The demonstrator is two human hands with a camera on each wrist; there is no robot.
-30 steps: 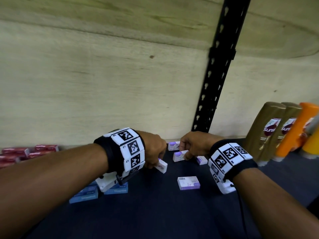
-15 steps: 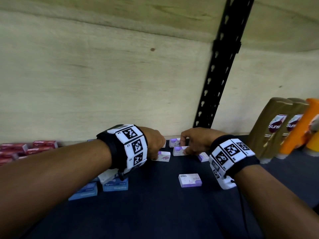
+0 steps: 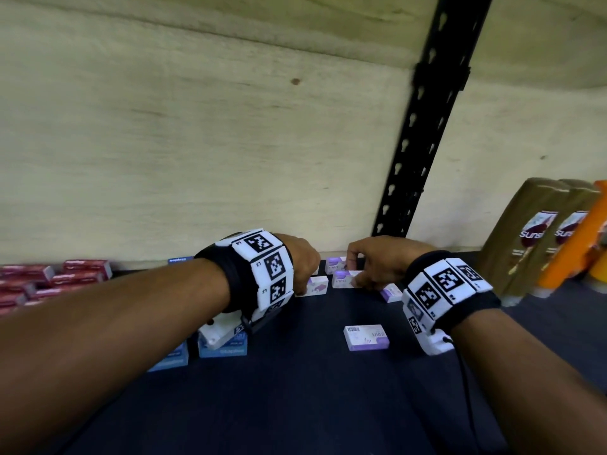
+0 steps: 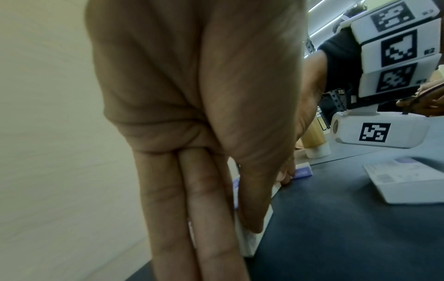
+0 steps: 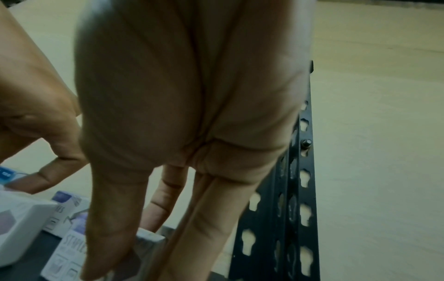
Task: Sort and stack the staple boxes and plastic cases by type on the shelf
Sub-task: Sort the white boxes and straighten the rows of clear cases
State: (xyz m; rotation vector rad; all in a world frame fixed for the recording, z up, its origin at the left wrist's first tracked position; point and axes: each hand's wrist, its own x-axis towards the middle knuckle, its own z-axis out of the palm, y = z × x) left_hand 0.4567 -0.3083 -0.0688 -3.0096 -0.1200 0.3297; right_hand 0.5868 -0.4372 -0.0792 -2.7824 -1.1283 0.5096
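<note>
Flat on the shelf (image 3: 295, 405), white-and-purple staple boxes (image 3: 366, 337) carry printed labels.

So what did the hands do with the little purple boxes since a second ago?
The left hand tipped its purple and white box from standing on an edge to lying flat on the dark shelf, and still touches it. The right hand kept its fingers on the boxes at the back. The lone box in front, the blue boxes and the bottles stayed put.
</note>
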